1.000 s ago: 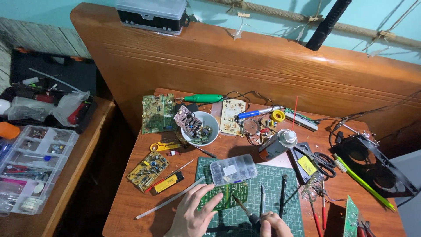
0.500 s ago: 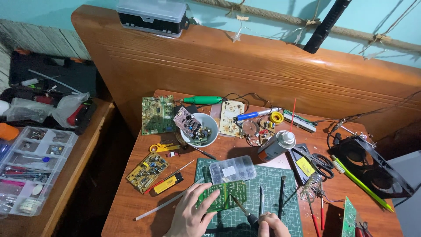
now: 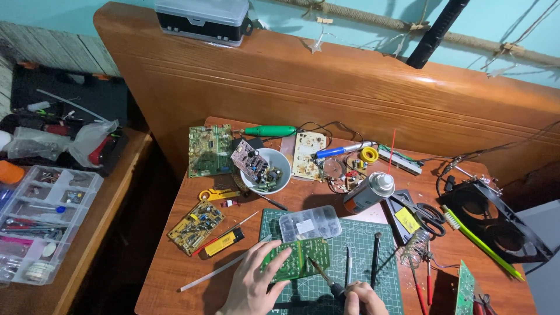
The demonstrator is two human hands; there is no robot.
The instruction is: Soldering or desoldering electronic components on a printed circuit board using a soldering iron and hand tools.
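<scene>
On the green cutting mat (image 3: pixel 356 245) at the near edge of my desk (image 3: pixel 175 262) lies a small green circuit board (image 3: pixel 297 259). My left hand (image 3: pixel 251 286) rests on its left side, with my fingers (image 3: pixel 274 256) spread and pressing it flat. My right hand (image 3: pixel 363 298) is curled tight around the dark handle of a thin tool (image 3: pixel 324 279). Its tip slants up and touches the board. Just above the board sits a clear little parts box (image 3: pixel 310 223). Two thin dark tools lie on the mat to the right. Farther back stands a white bowl (image 3: pixel 265 172) full of small parts, with a circuit board leaning in it. A spray can (image 3: pixel 368 192) lies on its side to the right of the bowl. A yellow board (image 3: pixel 195 226) lies at the left, well away from my hands.
</scene>
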